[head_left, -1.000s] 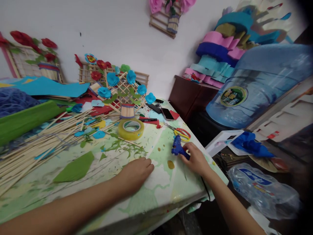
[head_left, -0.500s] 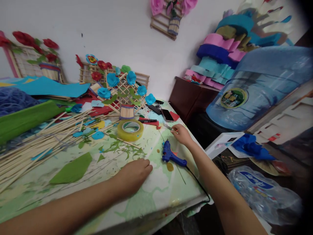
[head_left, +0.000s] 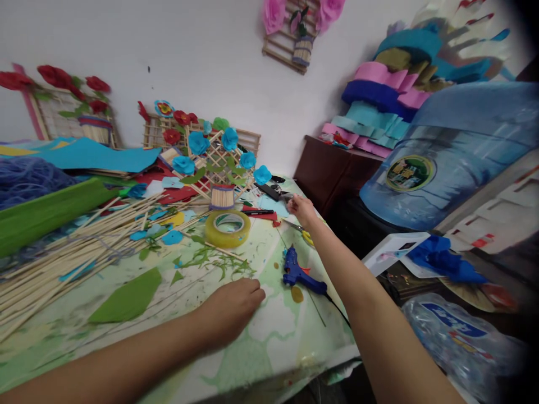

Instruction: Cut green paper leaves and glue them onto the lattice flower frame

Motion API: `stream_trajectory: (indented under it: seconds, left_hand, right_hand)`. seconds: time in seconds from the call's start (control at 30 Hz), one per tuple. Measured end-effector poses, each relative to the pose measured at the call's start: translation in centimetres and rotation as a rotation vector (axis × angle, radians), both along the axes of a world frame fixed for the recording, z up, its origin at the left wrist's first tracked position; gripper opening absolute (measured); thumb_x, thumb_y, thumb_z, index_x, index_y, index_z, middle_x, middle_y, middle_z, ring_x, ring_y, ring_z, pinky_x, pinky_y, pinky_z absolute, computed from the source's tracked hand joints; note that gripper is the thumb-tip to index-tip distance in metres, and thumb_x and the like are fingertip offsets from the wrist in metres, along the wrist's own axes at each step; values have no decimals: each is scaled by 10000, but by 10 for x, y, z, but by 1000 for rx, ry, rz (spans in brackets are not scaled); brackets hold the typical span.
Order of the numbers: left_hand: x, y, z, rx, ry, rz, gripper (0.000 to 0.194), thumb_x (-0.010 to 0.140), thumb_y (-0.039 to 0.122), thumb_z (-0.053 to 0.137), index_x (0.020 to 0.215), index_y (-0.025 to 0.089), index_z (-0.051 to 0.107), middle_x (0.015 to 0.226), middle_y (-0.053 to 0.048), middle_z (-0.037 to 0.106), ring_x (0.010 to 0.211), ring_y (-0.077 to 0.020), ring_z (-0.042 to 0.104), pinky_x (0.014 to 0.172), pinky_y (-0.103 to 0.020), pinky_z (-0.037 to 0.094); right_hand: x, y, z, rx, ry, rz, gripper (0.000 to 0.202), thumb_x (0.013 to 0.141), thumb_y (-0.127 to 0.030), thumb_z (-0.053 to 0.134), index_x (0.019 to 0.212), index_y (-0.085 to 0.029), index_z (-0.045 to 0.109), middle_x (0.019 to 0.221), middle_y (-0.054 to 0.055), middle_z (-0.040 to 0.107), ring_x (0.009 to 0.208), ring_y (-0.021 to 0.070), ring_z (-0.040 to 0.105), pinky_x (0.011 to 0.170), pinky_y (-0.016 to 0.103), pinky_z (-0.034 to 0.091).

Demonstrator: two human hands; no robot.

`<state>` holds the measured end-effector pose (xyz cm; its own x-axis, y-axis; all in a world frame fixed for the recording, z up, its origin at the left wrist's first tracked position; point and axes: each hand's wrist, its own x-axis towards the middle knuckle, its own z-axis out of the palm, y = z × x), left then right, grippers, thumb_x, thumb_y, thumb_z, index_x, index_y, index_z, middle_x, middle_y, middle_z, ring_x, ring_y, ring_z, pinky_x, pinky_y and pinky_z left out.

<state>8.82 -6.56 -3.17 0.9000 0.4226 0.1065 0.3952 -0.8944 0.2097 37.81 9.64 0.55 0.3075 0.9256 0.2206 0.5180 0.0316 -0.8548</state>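
Observation:
My left hand (head_left: 236, 306) rests on the patterned tablecloth (head_left: 252, 359) with its fingers curled together, and nothing shows in it. Farther forward, my right hand (head_left: 300, 209) is closed over the spot beside a dark flat object (head_left: 267, 191); what its fingertips hold is too small and blurred to name. Scissors (head_left: 297, 225) with yellow handles lie just below that hand, partly behind the wrist. A blue glue gun (head_left: 297, 270) lies between my two forearms, its cord running right. The clear tape roll (head_left: 227, 229) is left of the scissors.
Thin sticks (head_left: 76, 252), green scraps (head_left: 210, 259) and a green paper piece (head_left: 126, 297) spread over the left side. A lattice with blue flowers (head_left: 197, 143) stands at the back. A large water bottle (head_left: 442, 157) and dark cabinet (head_left: 328, 168) are at the right.
My right hand has moved forward from the scissors to the area of the phone, leaving the scissors on the table with their yellow handles showing. My left hand has stayed in place.

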Motion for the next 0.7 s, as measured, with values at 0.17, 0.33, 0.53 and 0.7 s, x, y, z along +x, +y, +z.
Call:
stream_trajectory:
  seconds: [0.17,0.33,0.53,0.7]
  left_hand:
    - [-1,1,0,17,-6,-10,201,897,144,380,918,178,577,896,-89,623,796,-218,588,700,-335,475]
    - [-5,2,2,45,-11,-33,193,911,168,372,916,187,564,897,-82,615,783,-207,580,672,-318,460]
    - [-5,3,0,52,-49,-35,142,877,149,422,873,186,559,880,-73,615,778,-200,575,643,-306,446]
    - [-4,3,-2,64,-62,-34,128,881,158,429,875,188,553,868,-63,614,766,-188,575,641,-294,438]
  right_hand:
    - [-10,11,11,-70,-289,-37,284,925,-351,424,842,-148,604,748,24,627,641,115,553,636,237,421]
    - [-12,-8,13,-249,-627,-18,184,804,-267,594,903,-129,666,1012,116,676,929,210,606,793,278,417]
    - [29,-67,2,-537,-913,-90,316,721,-296,636,915,-54,694,1029,264,664,946,350,633,728,357,441]
    - [56,-83,-7,-682,-992,-38,306,746,-353,597,891,-107,706,929,180,704,782,261,668,616,294,432]
